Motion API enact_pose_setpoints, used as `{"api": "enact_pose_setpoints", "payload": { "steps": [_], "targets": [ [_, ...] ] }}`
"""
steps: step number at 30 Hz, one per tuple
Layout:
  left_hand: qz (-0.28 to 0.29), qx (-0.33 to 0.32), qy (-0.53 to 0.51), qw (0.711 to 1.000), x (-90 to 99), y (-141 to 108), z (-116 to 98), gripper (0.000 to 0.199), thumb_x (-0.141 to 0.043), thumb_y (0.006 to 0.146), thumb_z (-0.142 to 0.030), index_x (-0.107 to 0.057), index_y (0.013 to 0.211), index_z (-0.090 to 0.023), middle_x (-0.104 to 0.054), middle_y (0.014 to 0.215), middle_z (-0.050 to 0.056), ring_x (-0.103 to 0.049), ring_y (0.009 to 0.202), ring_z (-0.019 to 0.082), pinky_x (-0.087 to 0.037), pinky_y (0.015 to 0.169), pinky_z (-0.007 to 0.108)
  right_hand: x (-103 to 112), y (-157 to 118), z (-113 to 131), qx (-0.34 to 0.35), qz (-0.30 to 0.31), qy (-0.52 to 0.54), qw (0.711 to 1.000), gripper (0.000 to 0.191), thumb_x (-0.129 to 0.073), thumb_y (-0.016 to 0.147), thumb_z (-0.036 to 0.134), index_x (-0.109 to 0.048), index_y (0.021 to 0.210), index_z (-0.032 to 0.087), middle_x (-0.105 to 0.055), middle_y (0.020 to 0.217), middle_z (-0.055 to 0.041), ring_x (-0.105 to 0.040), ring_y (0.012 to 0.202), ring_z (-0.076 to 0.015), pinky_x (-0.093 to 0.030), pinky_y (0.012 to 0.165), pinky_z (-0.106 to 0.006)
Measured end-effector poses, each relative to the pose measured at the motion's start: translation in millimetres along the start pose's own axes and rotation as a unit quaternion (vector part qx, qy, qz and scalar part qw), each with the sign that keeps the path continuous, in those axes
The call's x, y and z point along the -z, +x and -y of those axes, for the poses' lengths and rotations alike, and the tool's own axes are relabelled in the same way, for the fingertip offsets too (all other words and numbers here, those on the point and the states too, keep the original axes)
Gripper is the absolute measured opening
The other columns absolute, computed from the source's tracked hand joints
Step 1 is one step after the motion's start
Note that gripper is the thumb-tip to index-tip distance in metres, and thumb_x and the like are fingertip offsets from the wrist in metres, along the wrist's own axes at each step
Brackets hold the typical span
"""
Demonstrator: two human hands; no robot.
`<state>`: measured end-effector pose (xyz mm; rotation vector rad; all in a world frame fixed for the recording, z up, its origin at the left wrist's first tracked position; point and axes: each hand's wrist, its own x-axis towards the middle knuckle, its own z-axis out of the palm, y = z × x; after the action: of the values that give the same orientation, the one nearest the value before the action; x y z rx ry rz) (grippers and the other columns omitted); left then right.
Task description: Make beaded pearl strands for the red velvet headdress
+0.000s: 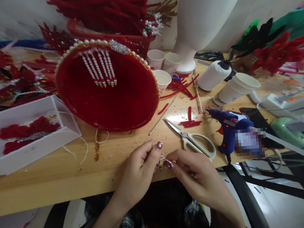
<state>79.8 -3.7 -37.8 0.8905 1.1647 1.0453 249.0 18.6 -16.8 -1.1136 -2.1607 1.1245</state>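
Close to the table's front edge, my left hand (139, 169) and my right hand (199, 175) meet with closed fingertips. Between them shows a short bit of thin white string (162, 157), pinched from both sides; the rest is hidden by the fingers. Just beyond my right hand lie open scissors (189, 135) with pale green handles, blades pointing away to the left. A round red headpiece (109, 106) rests beyond my left hand, edged with white pearls and gold trim. Several pearl strands (99, 67) hang inside it.
At left, a white box (33, 146) holds red fluffy pieces. A blue glue gun (229, 125) lies right of the scissors. Paper cups (162, 79), a white thread spool (212, 76) and a white mannequin stand (197, 22) are farther back. Red stems (104, 12) fill a basket.
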Motion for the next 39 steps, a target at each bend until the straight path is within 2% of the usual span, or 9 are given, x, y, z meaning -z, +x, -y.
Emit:
{"api": "enact_pose_setpoints", "payload": {
  "steps": [4,10,16,20,25,29,31,34,39],
  "targets": [
    [0.026,0.048,-0.082,0.995,-2.6,0,1,0.042,-0.057,0.095,-0.054,-0.046,0.071,-0.021,-0.036,0.062,-0.008,-0.028,0.051,0.008,-0.024,0.043,0.019,-3,-2,-2,-0.018,-0.003,0.062,0.998,0.02,-0.05,0.101,0.023,-0.059,0.084,0.019,-0.048,0.063,0.0047,-0.041,0.054,-0.0107,-0.031,0.05,-0.025],
    [-0.01,0.02,-0.07,0.997,-5.9,-1,3,0.038,-0.056,0.097,-0.049,-0.048,0.072,-0.021,-0.037,0.062,-0.008,-0.035,0.053,0.009,-0.028,0.046,0.018,-7,-3,-5,-0.055,0.004,0.119,0.991,0.025,-0.048,0.102,0.03,-0.067,0.091,0.019,-0.052,0.063,0.0023,-0.042,0.055,-0.0133,-0.031,0.049,-0.026],
    [-0.049,-0.049,0.05,0.996,-5.7,-3,1,0.035,-0.048,0.102,-0.04,-0.047,0.072,-0.022,-0.042,0.067,-0.005,-0.04,0.061,0.012,-0.035,0.056,0.022,-9,-4,-5,-0.057,-0.026,0.117,0.991,0.019,-0.051,0.101,0.03,-0.067,0.105,0.02,-0.036,0.058,0.0078,-0.034,0.047,-0.0115,-0.024,0.044,-0.025],
    [-0.064,-0.087,0.102,0.989,-4.1,-3,-2,0.036,-0.048,0.101,-0.034,-0.043,0.068,-0.022,-0.044,0.064,-0.005,-0.04,0.061,0.013,-0.034,0.058,0.024,-7,-2,-6,0.004,-0.023,0.032,0.999,0.017,-0.053,0.101,0.024,-0.065,0.089,0.02,-0.049,0.059,0.005,-0.042,0.049,-0.011,-0.03,0.046,-0.026],
    [-0.046,-0.084,0.115,0.989,0.1,-2,-6,0.037,-0.048,0.101,-0.035,-0.042,0.067,-0.023,-0.042,0.063,-0.005,-0.036,0.058,0.013,-0.032,0.055,0.025,-2,2,-9,0.098,-0.072,-0.102,0.987,0.018,-0.049,0.096,0.009,-0.062,0.091,0.02,-0.059,0.08,-0.0038,-0.057,0.071,-0.0175,-0.043,0.061,-0.029],
    [-0.001,-0.063,0.109,0.992,3.5,-1,-9,0.038,-0.049,0.101,-0.039,-0.042,0.067,-0.022,-0.039,0.063,-0.005,-0.036,0.058,0.013,-0.031,0.055,0.025,1,3,-9,0.148,-0.08,-0.183,0.969,0.023,-0.046,0.088,0.001,-0.057,0.093,0.021,-0.065,0.108,-0.0104,-0.057,0.105,-0.0277,-0.042,0.092,-0.047],
    [0.013,-0.06,0.109,0.992,4.6,-1,-10,0.039,-0.048,0.101,-0.04,-0.043,0.067,-0.022,-0.039,0.063,-0.006,-0.035,0.058,0.012,-0.03,0.054,0.025,1,3,-9,0.135,-0.05,-0.158,0.977,0.023,-0.043,0.09,0.002,-0.053,0.094,0.022,-0.066,0.093,-0.0069,-0.059,0.091,-0.0245,-0.044,0.086,-0.043],
    [0.014,-0.053,0.101,0.993,5.4,0,-10,0.04,-0.048,0.101,-0.041,-0.043,0.067,-0.022,-0.038,0.062,-0.006,-0.033,0.057,0.012,-0.029,0.053,0.024,-3,-1,-9,0.048,-0.015,-0.07,0.996,0.018,-0.041,0.098,0.01,-0.048,0.088,0.024,-0.057,0.071,-0.0001,-0.052,0.062,-0.0173,-0.04,0.059,-0.031],
    [0.005,-0.05,0.082,0.995,6.2,1,-9,0.038,-0.05,0.1,-0.04,-0.043,0.067,-0.022,-0.041,0.064,-0.005,-0.037,0.06,0.013,-0.033,0.056,0.024,-13,-5,-7,0.005,-0.012,0.058,0.998,0.012,-0.044,0.103,0.022,-0.055,0.097,0.023,-0.054,0.068,0.0031,-0.051,0.059,-0.0139,-0.038,0.055,-0.027]
  ]
}}
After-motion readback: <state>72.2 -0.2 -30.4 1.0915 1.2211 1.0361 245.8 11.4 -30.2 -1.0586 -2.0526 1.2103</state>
